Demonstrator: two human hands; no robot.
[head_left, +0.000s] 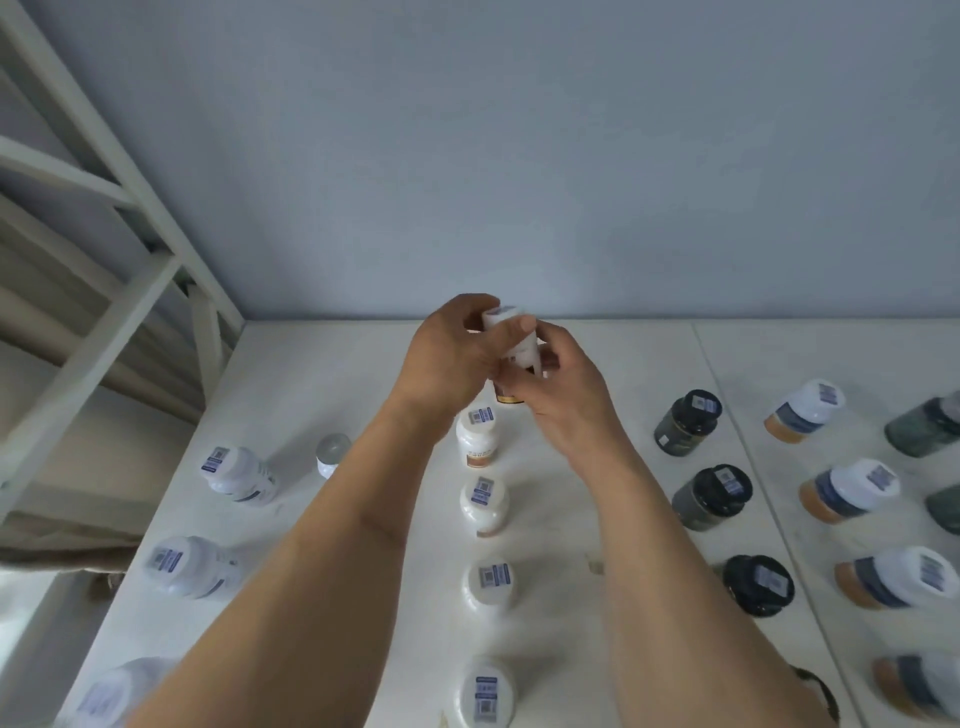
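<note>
White bottle (522, 349) held tilted in the air, over the tabletop (322, 374) near its far edge, at the head of the middle row. Both hands grip it: left hand (452, 353) is curled round the capped end, right hand (563, 400) pinches the body, a hold suited to twisting the cap (or label reading; cannot be told). White-capped bottles (484, 501) are lined toward the near edge, barcodes upward. Dark jars (711, 496) are rowed apart on the right, presumably sorted by kind.

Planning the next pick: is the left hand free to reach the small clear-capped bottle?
Probably not yet: the left hand grips the white bottle, though nothing stands between it and the clear-capped bottle.
</note>
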